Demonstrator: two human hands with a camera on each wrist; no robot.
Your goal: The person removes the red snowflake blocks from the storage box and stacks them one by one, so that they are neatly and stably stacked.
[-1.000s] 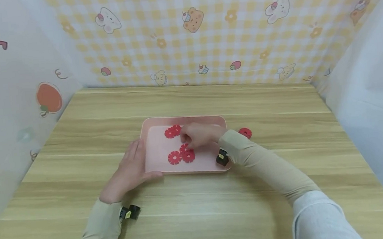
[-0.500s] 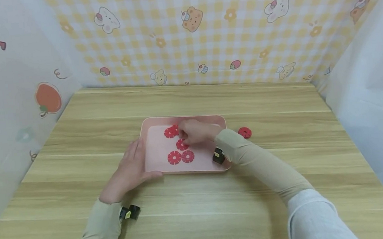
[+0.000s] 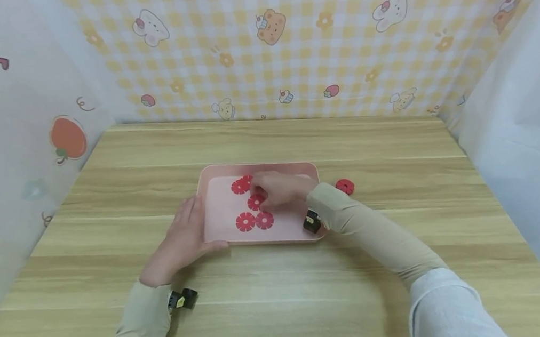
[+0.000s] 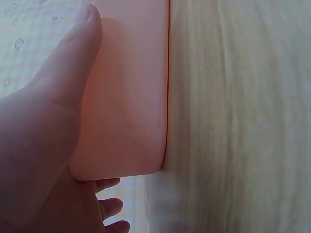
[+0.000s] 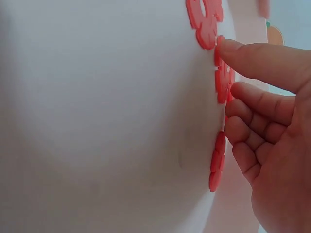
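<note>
A pink rectangular tray (image 3: 220, 205) lies on the table and holds several red notched interlocking discs. My left hand (image 3: 182, 238) rests at its near left corner, with the thumb laid straight along the near wall and the fingers along the left side. Inside the tray, my right hand (image 3: 276, 186) has its thumb and index finger at the edges of one flat disc (image 3: 255, 202); the other fingers are curled. Two discs overlap at the back, the left one (image 3: 239, 186) showing more. A front left disc (image 3: 246, 222) lies beside a front right disc (image 3: 264, 220).
Outside the tray, right of its far right corner, another red disc (image 3: 345, 186) lies on the wood-grain table (image 3: 282, 306), partly near the right sleeve. A yellow checked cloth (image 3: 241, 58) stands behind, with white sheets at both sides.
The disc at my right fingers has slid back and left, off the front right disc it overlapped one second ago. My left hand and the tray stay in place.
</note>
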